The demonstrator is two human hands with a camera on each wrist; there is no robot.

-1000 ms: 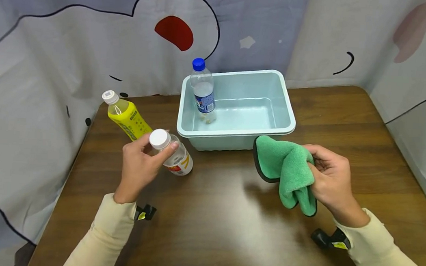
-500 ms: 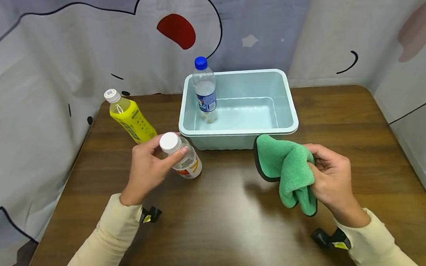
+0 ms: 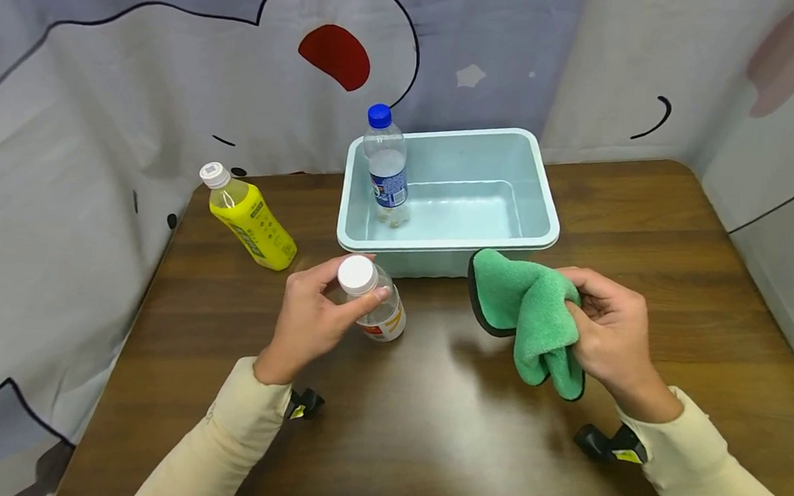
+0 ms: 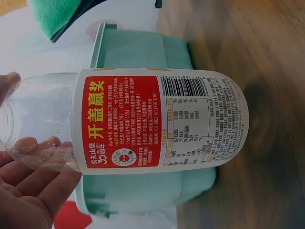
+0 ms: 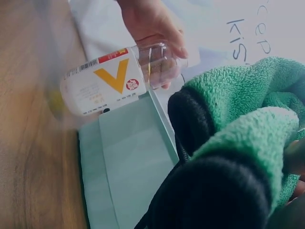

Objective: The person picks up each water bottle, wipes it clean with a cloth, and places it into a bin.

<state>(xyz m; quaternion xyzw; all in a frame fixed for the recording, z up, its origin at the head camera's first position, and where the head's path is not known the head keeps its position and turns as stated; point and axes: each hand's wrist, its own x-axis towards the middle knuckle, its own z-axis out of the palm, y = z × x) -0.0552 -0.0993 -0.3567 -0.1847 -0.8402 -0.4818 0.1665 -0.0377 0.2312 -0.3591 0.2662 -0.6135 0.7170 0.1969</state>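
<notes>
My left hand [image 3: 314,315] grips a clear plastic bottle [image 3: 385,323] by its upper part, below the white cap. The bottle's white label carries a red panel and a barcode in the left wrist view, and a large orange V in the right wrist view. My right hand [image 3: 613,337] pinches a bunched green cloth [image 3: 546,318] with black edging, its loose part hanging toward the left. Both hands are in front of a pale green plastic basin [image 3: 448,243]. Inside the basin, at its left end, stands a clear bottle with a blue cap [image 3: 388,168].
A yellow-labelled bottle with a white cap [image 3: 255,224] stands on the wooden table [image 3: 466,449], left of the basin. Behind the table hangs a patterned curtain [image 3: 140,96]. Each wrist carries a small black camera.
My left hand has carried the white-capped bottle rightward, away from the yellow bottle, to in front of the basin's left part. The right hand and cloth have barely moved.
</notes>
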